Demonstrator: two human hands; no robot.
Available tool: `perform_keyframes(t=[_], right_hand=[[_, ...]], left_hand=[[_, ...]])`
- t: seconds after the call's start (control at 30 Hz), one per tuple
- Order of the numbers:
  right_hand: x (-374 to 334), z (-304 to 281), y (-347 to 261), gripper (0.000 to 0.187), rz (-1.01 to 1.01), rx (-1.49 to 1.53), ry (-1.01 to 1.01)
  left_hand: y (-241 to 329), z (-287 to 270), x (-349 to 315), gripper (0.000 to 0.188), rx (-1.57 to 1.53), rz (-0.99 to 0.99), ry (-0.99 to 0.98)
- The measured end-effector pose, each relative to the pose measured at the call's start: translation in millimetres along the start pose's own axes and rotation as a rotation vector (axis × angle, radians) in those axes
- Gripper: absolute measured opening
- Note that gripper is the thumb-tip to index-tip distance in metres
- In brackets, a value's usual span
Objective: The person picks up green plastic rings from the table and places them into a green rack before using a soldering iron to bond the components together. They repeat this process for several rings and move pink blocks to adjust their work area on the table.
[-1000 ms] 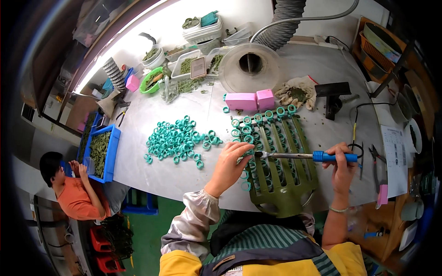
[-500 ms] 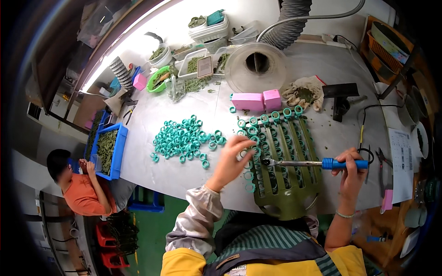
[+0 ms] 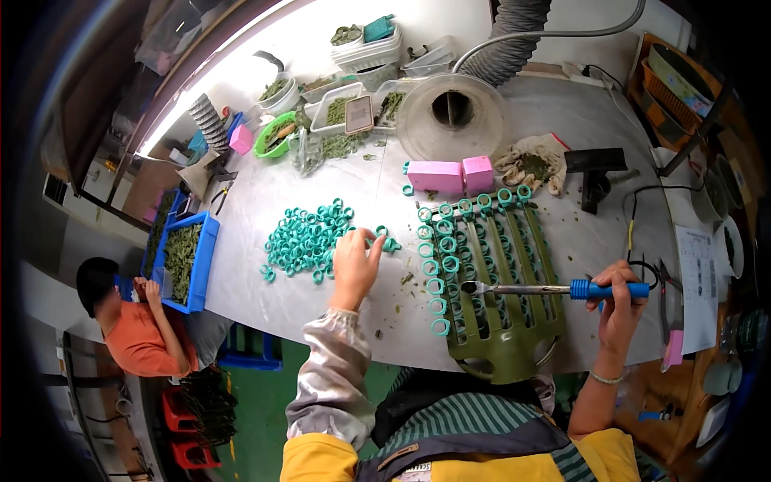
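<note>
Blue-handled tool (image 3: 554, 289) points left, long axis crosswise. Right hand (image 3: 617, 299) clamps fingers around it; left hand (image 3: 355, 269), I can't tell.

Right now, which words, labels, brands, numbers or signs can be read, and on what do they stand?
None can be read clearly.
Sheet at the right: print too small to read.
White patch at the lower edge: marks too small to read.
</note>
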State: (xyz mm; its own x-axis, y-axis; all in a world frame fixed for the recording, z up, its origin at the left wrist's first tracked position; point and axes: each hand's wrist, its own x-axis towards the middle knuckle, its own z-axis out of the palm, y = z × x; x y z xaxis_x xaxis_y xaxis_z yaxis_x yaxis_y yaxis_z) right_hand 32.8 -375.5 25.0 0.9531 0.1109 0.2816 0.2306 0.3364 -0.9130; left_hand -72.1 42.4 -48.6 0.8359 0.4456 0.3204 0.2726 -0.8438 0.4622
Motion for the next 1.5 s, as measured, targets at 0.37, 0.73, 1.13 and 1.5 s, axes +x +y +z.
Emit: perform_keyframes(t=[0.37, 0.73, 1.13, 1.5], right_hand=[[-3, 0, -7, 0.025, 0.007, -0.045, 0.027], [-4, -3, -7, 0.025, 0.004, -0.080, 0.014], [-8, -7, -2, 0.021, -0.008, -0.037, -0.027], [-10, 1, 19, 0.019, 0.034, 0.033, -0.099]], left_hand=[[22, 0, -23, 0.017, -0.075, -0.038, -0.105], [70, -58, -53, 0.031, -0.633, -0.175, -0.335], [120, -43, -58, 0.033, -0.795, -0.089, -0.379], [129, -8, -51, 0.034, -0.370, 0.335, -0.231]])
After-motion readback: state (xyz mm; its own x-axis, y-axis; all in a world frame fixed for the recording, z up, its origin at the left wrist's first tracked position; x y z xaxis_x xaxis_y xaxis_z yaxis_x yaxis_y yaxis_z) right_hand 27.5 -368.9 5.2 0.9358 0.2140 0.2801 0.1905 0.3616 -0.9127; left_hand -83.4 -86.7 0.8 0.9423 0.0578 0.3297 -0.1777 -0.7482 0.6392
